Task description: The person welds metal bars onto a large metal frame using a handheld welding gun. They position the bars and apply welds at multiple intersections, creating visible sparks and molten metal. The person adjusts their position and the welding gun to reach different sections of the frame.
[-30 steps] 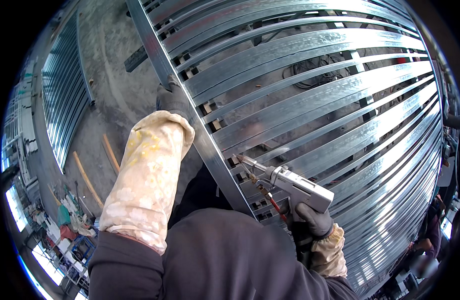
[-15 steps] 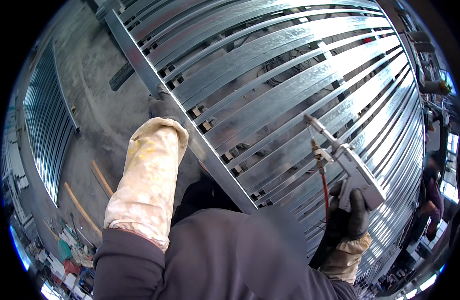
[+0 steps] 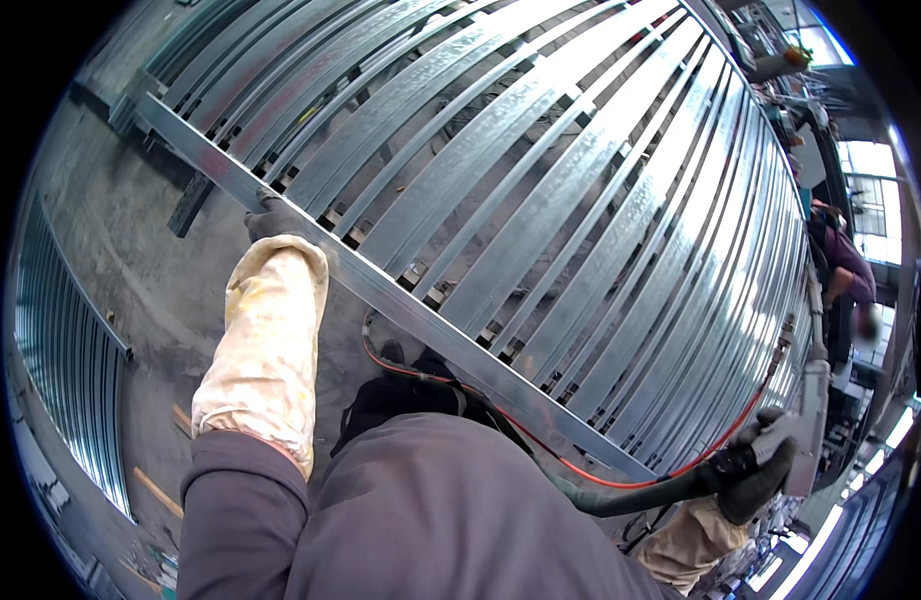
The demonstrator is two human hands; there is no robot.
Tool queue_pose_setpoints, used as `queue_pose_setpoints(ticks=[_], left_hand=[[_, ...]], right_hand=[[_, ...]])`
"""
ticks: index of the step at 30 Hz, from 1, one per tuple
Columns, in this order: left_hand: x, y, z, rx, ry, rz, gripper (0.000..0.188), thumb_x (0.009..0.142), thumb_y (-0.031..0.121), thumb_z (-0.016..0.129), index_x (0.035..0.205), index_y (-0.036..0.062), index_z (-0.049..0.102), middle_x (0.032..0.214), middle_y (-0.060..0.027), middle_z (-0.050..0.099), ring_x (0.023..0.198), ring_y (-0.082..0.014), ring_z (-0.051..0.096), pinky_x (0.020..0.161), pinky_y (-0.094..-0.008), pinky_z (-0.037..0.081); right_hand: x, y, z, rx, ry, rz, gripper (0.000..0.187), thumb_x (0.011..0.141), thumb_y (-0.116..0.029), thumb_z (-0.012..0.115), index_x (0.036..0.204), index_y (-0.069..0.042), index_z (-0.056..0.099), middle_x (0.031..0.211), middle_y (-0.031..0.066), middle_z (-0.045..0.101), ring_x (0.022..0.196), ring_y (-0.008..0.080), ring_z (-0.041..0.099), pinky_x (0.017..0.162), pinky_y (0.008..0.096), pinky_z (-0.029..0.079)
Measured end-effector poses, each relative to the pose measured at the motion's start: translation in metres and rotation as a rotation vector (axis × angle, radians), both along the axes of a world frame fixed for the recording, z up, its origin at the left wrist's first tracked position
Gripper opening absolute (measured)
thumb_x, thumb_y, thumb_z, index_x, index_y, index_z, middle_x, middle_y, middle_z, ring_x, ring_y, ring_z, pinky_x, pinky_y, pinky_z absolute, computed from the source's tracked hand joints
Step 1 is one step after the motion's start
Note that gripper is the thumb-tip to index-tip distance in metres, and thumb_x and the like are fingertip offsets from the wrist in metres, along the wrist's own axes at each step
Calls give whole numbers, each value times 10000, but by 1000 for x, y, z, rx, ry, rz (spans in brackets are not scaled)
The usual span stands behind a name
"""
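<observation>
A grey gun-shaped tool is gripped by the handle in the gloved right hand. It is held out at the person's far right, with its long axis set nearly up and down in the view and its slim front end pointed away from the body. A red hose is joined near its front and is bowed down and leftward across a steel edge rail.

By this rail one end of a slatted metal panel is closed off. The rail's long axis is run from upper left to lower right; the slats are laid across it, fanned toward the upper right by the lens.

The gloved left hand is placed on the rail's outer edge; whether the fingers are closed around it cannot be told. Farther left, a second slatted panel is seen low on the concrete floor. At right, another person is seen beyond the slats.
</observation>
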State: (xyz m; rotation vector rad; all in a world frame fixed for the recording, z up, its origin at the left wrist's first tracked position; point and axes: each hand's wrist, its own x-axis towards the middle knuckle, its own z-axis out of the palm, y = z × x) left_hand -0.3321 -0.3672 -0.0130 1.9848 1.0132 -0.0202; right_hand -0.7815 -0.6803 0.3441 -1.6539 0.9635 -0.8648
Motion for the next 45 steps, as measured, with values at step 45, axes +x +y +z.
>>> queue_pose_setpoints(ticks=[45], left_hand=[[-243, -109, -38, 140, -82, 141, 606, 1015, 489, 447, 1128, -67, 656, 1098, -306, 679, 1065, -464, 640, 866, -475, 529]], right_hand=[[-133, -336, 70, 882, -64, 740, 533, 1034, -364, 514, 1266, 115, 494, 1080, 166, 634, 888, 227, 680, 726, 300, 599]])
